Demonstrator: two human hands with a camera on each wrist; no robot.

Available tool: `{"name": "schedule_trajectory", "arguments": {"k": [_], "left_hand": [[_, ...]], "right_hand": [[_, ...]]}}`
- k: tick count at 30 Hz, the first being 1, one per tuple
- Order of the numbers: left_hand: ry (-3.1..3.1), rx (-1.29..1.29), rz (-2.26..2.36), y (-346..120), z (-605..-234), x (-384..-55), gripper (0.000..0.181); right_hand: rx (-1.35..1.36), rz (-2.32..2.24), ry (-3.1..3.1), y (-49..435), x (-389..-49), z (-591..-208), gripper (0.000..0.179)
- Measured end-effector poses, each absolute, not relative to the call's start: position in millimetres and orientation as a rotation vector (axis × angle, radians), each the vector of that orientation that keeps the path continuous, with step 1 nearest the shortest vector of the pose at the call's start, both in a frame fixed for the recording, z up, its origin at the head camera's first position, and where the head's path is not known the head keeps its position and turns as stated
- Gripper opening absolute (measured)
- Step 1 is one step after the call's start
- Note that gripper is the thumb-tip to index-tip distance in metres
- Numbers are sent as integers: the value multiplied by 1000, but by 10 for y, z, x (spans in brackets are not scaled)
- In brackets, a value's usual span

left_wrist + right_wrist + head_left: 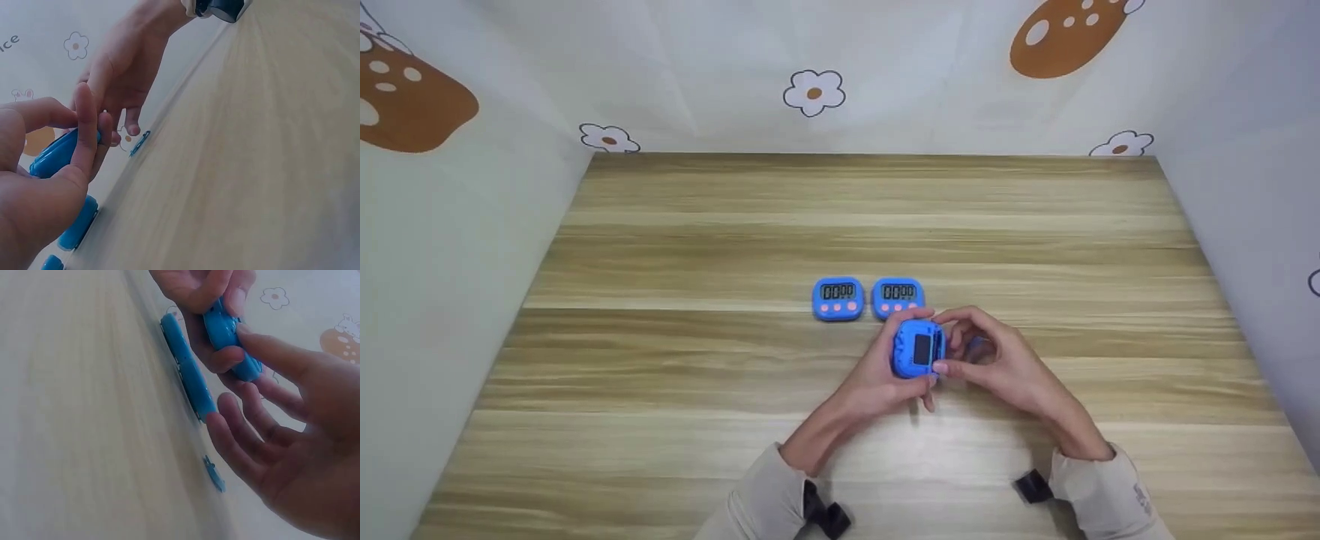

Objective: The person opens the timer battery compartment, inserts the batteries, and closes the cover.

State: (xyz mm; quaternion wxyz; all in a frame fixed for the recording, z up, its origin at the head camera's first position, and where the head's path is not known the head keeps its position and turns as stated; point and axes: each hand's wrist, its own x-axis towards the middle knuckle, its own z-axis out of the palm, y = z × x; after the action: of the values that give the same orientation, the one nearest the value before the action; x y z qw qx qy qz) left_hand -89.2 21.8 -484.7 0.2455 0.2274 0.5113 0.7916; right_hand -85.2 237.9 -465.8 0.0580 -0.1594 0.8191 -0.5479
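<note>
A blue digital timer (913,349) is held back side up over the table, with a dark rectangle and a dark slot along its right edge. My left hand (877,379) grips it from the left, fingers and thumb at its two ends. From the right, my right hand (1005,367) pinches its slotted edge between thumb and index finger, its other fingers loosely curled in the right wrist view. A small thin blue piece (214,473) lies on the table below the right hand, mostly hidden behind the fingers in the head view.
Two more blue timers, a left one (838,299) and a right one (898,295), lie face up side by side just beyond the hands, displays showing zeros. The wood-grain table (697,360) is bordered by pale printed walls (720,75) at the back and sides.
</note>
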Motion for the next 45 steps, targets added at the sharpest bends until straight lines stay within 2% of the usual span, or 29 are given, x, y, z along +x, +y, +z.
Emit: {"name": "schedule_trajectory", "arguments": {"k": [5, 14, 18, 22, 29, 37, 40, 45], "left_hand": [[1337, 549, 2189, 213, -4827, -915, 75], [1212, 462, 2234, 231, -4818, -906, 71], [1196, 451, 2234, 234, -4822, -915, 69], [1185, 448, 2228, 228, -4823, -916, 68], [1162, 429, 2253, 230, -4839, -911, 67], [1306, 339, 2287, 243, -4863, -909, 60], [1341, 358, 2286, 252, -4859, -912, 58], [1350, 454, 2275, 253, -4853, -912, 57]], "right_hand": [[-580, -1548, 2635, 2534, -878, -4603, 48], [-512, -953, 2939, 2843, -918, -4651, 61], [-492, -911, 2919, 2868, -934, -4676, 57], [-475, -977, 2896, 2877, -948, -4701, 51], [-540, -1146, 2810, 2880, -956, -4718, 51], [-544, -1726, 2453, 2700, -920, -4653, 41], [-543, -1865, 2357, 2595, -896, -4641, 43], [-553, -1847, 2393, 2470, -875, -4672, 41]]}}
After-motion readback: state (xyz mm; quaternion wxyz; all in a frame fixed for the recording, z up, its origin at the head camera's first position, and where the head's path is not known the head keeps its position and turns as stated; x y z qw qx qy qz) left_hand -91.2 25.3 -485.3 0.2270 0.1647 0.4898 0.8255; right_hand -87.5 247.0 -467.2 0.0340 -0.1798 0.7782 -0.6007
